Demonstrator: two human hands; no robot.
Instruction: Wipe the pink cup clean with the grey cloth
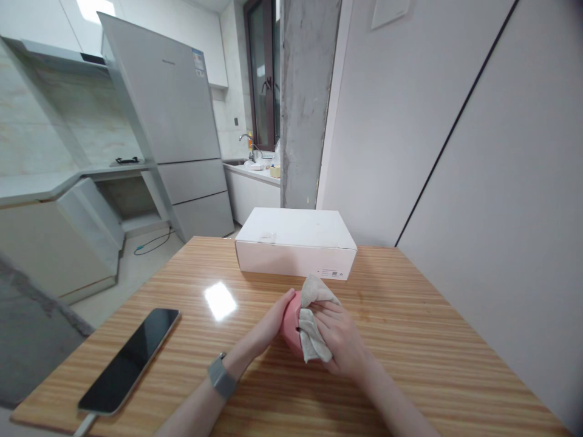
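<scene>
A rounded pink object [292, 331] with a small dark slot or hole is held over the table's middle; its exact kind is hard to make out. My left hand [274, 318] grips it from the left side, fingers mostly hidden behind it. On its right side my right hand [339, 337] presses a light grey cloth [314, 343] against it. The cloth is bunched under the fingers, with one end sticking up above them and another hanging below. It covers much of the pink object's right side.
Behind the hands a white cardboard box [296, 243] stands on the wooden table [432, 352]. A dark-screened phone [130, 361] with a white cable lies at the left. A white wall [496, 182] borders the table's right side; a fridge [168, 121] stands beyond it, back left.
</scene>
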